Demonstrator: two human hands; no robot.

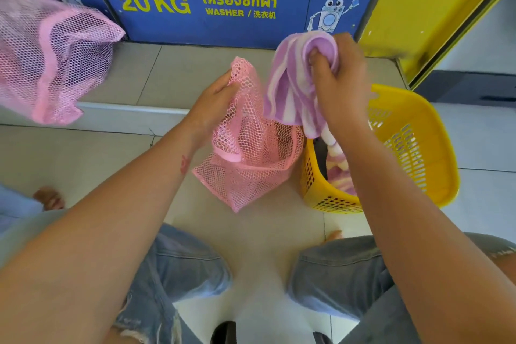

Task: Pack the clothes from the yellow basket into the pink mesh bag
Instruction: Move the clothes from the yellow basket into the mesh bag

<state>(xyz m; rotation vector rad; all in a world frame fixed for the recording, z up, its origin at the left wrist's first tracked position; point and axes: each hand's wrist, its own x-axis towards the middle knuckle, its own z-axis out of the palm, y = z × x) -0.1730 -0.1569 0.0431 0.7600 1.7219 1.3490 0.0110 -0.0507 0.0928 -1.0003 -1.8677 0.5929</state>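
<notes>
Two hands at work: pink mesh bag [251, 145] is gripped by the left hand [215, 103], striped purple towel [290, 86] clutched by the right hand [337, 78]; the mouth is best held wide.

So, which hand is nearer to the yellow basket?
The right hand: it holds a purple striped cloth just above the yellow basket. The left hand is further left, gripping the pink mesh bag.

Striped purple cloth [290, 92] held above yellow basket [413, 142], beside limp pink mesh bag [251, 153].
</notes>
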